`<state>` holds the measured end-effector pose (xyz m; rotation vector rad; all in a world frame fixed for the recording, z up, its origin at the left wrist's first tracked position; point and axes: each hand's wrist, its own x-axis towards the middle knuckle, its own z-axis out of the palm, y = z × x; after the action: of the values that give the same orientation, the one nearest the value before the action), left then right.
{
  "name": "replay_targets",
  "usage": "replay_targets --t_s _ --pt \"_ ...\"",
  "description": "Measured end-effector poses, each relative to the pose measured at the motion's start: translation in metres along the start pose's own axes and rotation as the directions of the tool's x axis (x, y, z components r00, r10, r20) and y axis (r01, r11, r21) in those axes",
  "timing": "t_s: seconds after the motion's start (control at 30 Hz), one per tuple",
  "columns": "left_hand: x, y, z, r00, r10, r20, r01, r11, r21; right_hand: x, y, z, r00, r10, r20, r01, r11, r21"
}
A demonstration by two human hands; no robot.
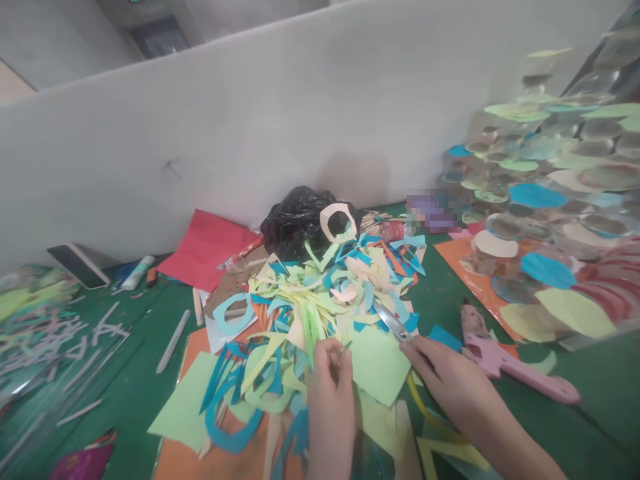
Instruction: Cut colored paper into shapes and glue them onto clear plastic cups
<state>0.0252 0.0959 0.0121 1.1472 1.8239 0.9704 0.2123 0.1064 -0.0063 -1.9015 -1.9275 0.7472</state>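
My right hand [434, 365] is closed on scissors [393, 323], whose metal blades point up and left over the paper scraps. My left hand [331, 377] is curled with thumb and fingers close together at the near side of the pile; what they pinch, if anything, is unclear. Bright green paper strips [311, 323] lie right behind its fingertips. Between the two hands is a light green paper sheet [381, 365]. Around them spreads a heap of cut paper scraps [285, 293] in green, blue, cream and orange, including a blue paper ring [234, 432].
A pink glue gun [520, 373] lies right of my right hand. Stacked clear cups with paper discs [545, 193] rise at the right. A black plastic bag [295, 220] and red paper [207, 247] sit by the white wall [300, 120]. A phone-like device [79, 265] leans at left.
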Motion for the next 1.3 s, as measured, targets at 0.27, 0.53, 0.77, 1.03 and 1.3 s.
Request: replay_targets --t_s 0.27,0.53,0.77,1.03,1.3 --pt "-0.001 0.002 0.001 1.000 0.028 -0.008 -0.028 0.998 0.049 0.000 0.004 0.004 0.996 -0.068 -0.064 0.069 0.998 0.004" --pt "0.001 0.003 -0.001 0.999 0.049 -0.015 -0.048 0.997 0.056 -0.001 0.003 0.007 0.993 -0.073 -0.089 0.070 0.997 -0.036" --pt "-0.006 0.009 -0.006 0.993 0.075 -0.092 -0.063 0.990 0.122 -0.007 -0.026 -0.007 0.752 -0.401 -0.523 0.240 0.905 -0.351" --pt "-0.013 0.005 -0.030 0.947 0.228 -0.225 -0.159 0.944 0.289 -0.014 -0.052 0.022 0.618 -0.760 -0.200 0.583 0.614 -0.532" --pt "-0.022 0.014 -0.049 0.937 0.306 -0.170 -0.247 0.923 0.297 -0.011 -0.044 0.034 0.637 -0.748 -0.188 0.588 0.629 -0.508"
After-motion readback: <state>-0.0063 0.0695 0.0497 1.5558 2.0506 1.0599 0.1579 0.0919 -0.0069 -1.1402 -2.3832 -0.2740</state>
